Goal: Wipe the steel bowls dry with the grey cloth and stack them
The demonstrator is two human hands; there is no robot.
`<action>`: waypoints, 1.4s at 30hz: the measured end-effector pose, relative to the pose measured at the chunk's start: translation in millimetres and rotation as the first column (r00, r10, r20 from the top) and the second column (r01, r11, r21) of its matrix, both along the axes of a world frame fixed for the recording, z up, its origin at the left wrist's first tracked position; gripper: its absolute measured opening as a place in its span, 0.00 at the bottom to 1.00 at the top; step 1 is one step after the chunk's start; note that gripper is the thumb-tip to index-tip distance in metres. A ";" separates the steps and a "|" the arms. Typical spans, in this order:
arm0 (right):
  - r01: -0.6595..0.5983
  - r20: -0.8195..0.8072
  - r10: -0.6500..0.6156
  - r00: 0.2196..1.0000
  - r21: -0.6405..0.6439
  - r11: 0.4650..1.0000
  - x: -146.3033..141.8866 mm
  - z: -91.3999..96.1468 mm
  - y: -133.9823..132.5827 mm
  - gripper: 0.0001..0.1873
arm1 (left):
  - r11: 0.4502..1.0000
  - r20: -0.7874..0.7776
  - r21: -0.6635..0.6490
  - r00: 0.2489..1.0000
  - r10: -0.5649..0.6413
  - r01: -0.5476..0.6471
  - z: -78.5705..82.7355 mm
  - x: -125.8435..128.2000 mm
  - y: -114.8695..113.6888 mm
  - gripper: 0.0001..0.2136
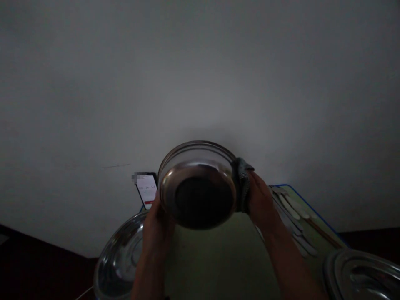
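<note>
A shiny metal bowl (200, 166) is held up above the table, tilted so that its dark underside faces me. My left hand (158, 223) grips its left side, with the fingers partly hidden behind it. At the right side of the bowl, my right hand (261, 200) presses a grey patterned cloth (243, 181) against the wall and rim. The inside of the bowl is turned away from view.
On the green table (218, 262) a large metal basin (120, 254) stands at the left and stacked metal bowls (365, 271) at the right. Several spoons and forks (290, 208) lie beyond my right arm. A phone (146, 188) leans against the pale wall (200, 75).
</note>
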State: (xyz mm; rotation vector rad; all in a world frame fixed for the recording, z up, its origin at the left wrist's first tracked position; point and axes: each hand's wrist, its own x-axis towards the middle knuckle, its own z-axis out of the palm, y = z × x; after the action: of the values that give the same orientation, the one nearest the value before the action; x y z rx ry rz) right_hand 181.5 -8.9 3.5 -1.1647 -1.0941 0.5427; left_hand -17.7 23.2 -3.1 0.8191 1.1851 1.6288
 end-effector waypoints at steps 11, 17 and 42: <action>-0.133 0.371 0.161 0.915 -0.098 0.986 17.4 9.1 -8.5 0.17 | 0.996 -0.634 -0.005 0.770 0.064 -0.087 9.7 -16.3 -7.6 0.10; -0.256 0.532 0.378 0.757 -0.291 0.922 17.3 11.9 -8.7 0.16 | 0.942 -0.773 -0.070 0.579 -0.259 0.328 12.4 -11.8 -15.5 0.20; -0.403 0.508 0.518 0.688 -0.326 0.855 4.0 7.4 -4.3 0.14 | 0.859 -0.818 0.027 0.506 -0.275 0.512 0.0 -7.4 -14.0 0.16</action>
State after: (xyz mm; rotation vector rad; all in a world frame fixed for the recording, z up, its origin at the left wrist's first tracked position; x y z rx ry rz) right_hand 185.6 -13.2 10.9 -1.2560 -1.9466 0.7144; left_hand -25.0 9.2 -3.1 2.0015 1.2072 1.0103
